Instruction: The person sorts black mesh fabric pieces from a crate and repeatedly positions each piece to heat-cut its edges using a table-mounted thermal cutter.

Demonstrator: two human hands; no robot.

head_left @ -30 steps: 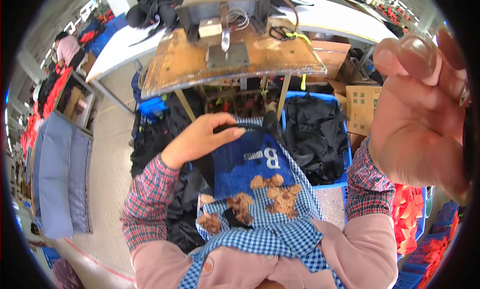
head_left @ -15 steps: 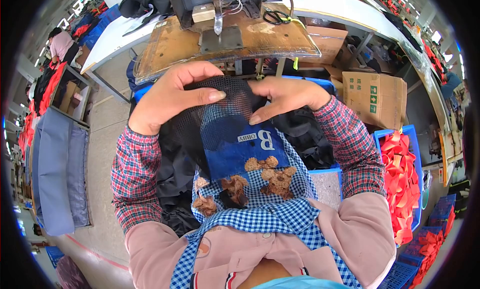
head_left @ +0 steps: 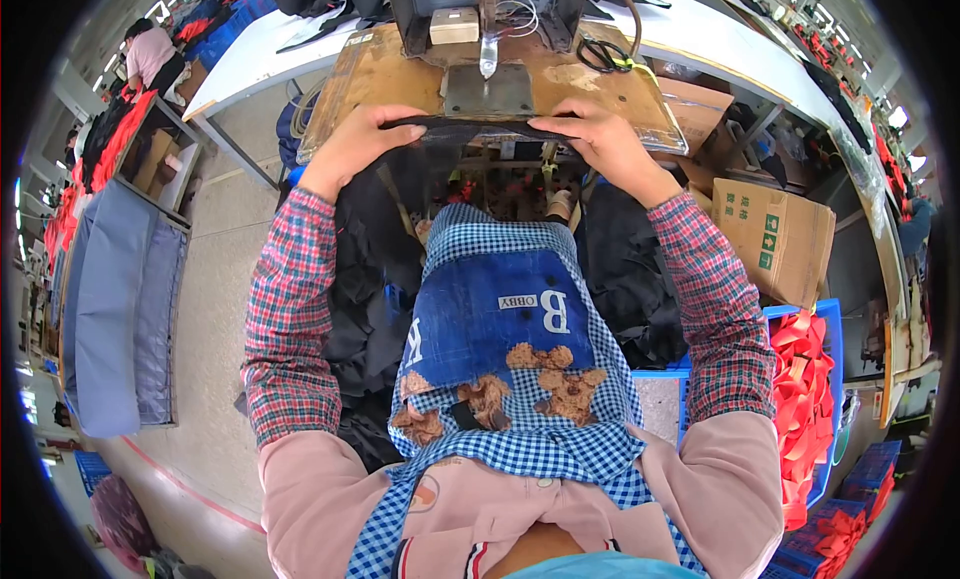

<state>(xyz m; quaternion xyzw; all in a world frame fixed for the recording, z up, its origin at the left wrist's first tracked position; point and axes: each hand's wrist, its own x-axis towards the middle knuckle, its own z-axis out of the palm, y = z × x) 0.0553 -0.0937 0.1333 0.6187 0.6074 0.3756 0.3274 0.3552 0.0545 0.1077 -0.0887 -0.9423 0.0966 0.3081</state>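
Note:
A strip of black mesh fabric [head_left: 478,130] is stretched between my two hands along the front edge of the wooden machine table [head_left: 410,84]. My left hand [head_left: 362,149] pinches its left end, thumb pressed against the fingers. At the other end, my right hand [head_left: 608,147] grips the fabric the same way. Its lower part hangs down and looks see-through. Just beyond the fabric lies a metal plate [head_left: 487,91], with the machine's narrow vertical tip [head_left: 488,57] above it.
Black-handled scissors [head_left: 604,55] lie at the table's right. A cardboard box [head_left: 772,237] and a blue crate [head_left: 834,379] of red fabric pieces [head_left: 800,399] stand on the right. Dark fabric [head_left: 375,289] is heaped beside my lap. Another person [head_left: 155,57] bends over at far left.
Both hands have moved forward and apart, from above my lap to the table edge. The bunched mesh is now drawn out straight between them.

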